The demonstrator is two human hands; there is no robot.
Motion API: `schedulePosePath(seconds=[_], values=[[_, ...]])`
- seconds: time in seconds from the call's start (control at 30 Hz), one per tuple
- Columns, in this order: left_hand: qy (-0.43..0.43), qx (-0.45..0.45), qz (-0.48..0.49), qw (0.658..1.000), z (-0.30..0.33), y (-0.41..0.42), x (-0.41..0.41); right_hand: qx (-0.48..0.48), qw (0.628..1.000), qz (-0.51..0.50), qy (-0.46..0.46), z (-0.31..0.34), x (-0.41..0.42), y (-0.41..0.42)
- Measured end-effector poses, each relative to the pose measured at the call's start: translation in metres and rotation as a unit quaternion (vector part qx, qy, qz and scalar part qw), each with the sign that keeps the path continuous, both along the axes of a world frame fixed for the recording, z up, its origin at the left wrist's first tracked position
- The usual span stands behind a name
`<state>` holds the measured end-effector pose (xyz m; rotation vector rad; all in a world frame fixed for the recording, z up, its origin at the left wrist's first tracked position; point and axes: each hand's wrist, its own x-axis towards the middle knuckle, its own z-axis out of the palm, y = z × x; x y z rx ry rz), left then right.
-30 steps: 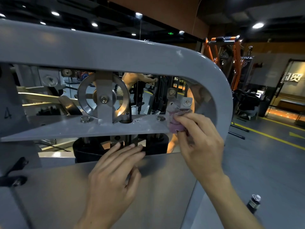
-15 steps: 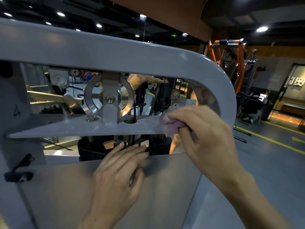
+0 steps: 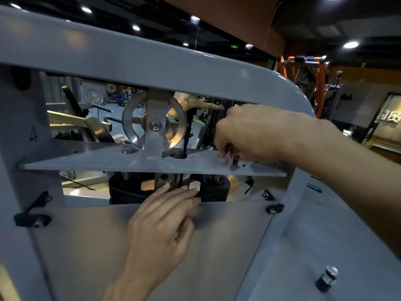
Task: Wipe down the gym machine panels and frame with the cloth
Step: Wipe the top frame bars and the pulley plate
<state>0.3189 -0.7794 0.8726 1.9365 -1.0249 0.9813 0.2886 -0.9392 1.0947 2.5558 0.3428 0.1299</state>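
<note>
Head view: the right hand, fingers curled, pinches a crumpled pink cloth against the flat grey steel plate under the spoked metal pulley. The left hand lies with straight fingers on the smooth grey panel. A rounded painted frame tube arches above. A dark bottle stands on the grey gym floor.

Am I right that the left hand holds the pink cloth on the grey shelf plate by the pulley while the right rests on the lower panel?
Not quite: in the head view the hands are swapped. The right hand holds the pink cloth on the shelf plate by the pulley; the left hand rests on the lower panel.
</note>
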Motion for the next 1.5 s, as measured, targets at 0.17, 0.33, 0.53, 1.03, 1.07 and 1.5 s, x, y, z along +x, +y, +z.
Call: schedulePosePath(seconds=[0.17, 0.33, 0.53, 1.03, 1.07, 1.5], values=[[0.005, 0.006, -0.006, 1.000, 0.000, 0.003, 0.001, -0.056, 0.998, 0.005, -0.024, -0.010, 0.018, 0.004], [0.006, 0.001, -0.008, 1.000, 0.000, 0.002, 0.001, -0.012, 0.999, 0.003, 0.052, 0.005, 0.005, 0.000], [0.001, -0.001, -0.011, 1.000, 0.000, 0.003, 0.002, 0.123, 0.981, 0.106, -0.104, -0.014, 0.010, -0.006], [-0.011, -0.018, 0.001, 1.000, -0.003, -0.001, 0.002, 0.045, 0.996, -0.059, -0.040, -0.021, 0.054, -0.004], [-0.012, -0.018, 0.000, 1.000, -0.002, 0.000, 0.002, 0.048, 0.996, -0.071, -0.028, -0.020, 0.055, -0.002], [-0.002, -0.006, -0.002, 1.000, -0.003, 0.000, 0.002, 0.077, 0.992, -0.097, -0.016, -0.017, 0.053, 0.018]])
